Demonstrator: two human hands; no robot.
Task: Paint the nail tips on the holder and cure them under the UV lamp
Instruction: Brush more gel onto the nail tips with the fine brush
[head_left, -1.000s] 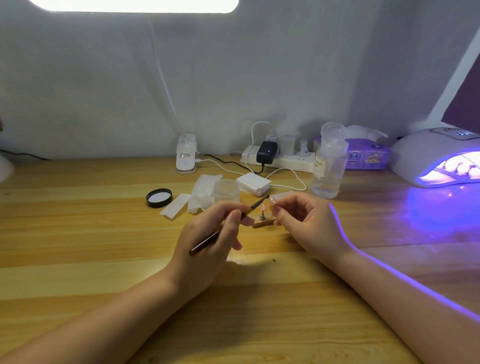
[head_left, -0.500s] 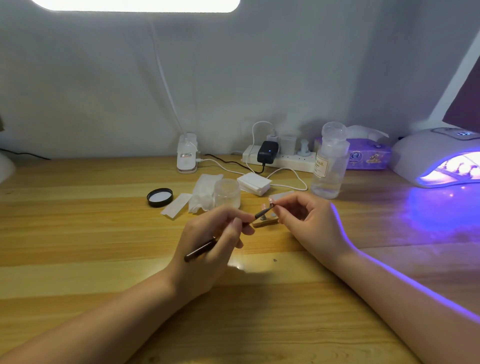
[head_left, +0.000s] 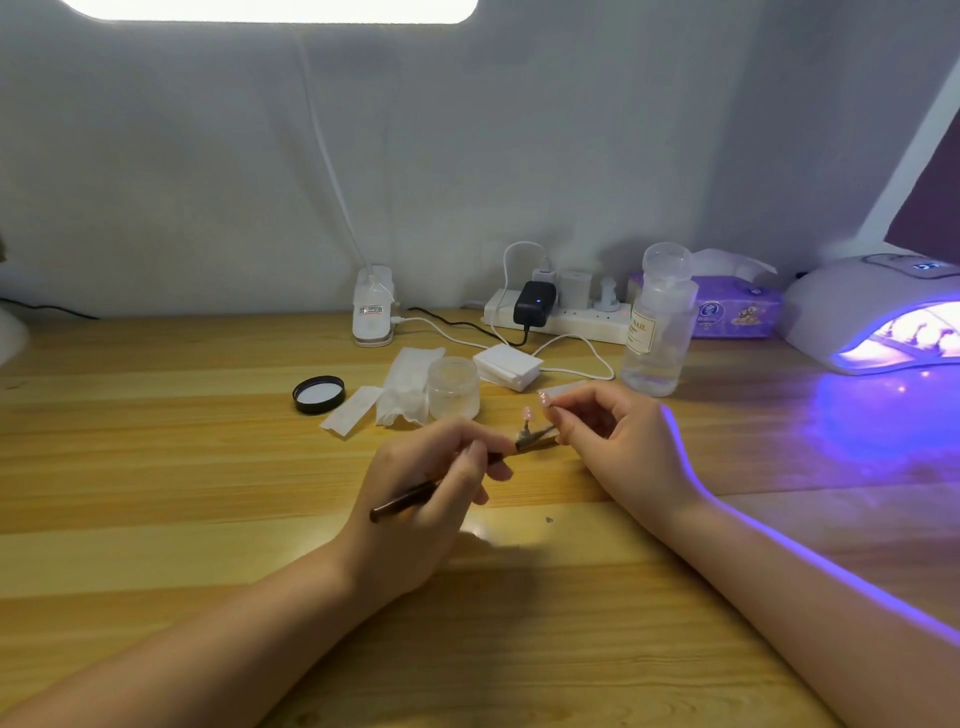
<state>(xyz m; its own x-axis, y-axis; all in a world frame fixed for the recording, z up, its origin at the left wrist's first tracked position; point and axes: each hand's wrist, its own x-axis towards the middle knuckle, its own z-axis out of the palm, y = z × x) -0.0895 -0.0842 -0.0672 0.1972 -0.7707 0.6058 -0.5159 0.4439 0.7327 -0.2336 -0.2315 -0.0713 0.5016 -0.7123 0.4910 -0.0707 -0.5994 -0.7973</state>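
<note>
The brush (head_left: 431, 491) is pinched in the left hand (head_left: 415, 499) while the nail tip holder (head_left: 535, 439), low over the counter (head_left: 208, 467), is steadied by the right hand (head_left: 613, 447) fingertips for painting

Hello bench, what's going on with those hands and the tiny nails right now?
Left hand grips brush. Right hand pinches a nail tip by the holder. UV lamp lit. Nothing blocking.

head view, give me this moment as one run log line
left hand: holds brush | right hand: pinches nail tip holder | brush tip at holder | UV lamp: lit
</note>
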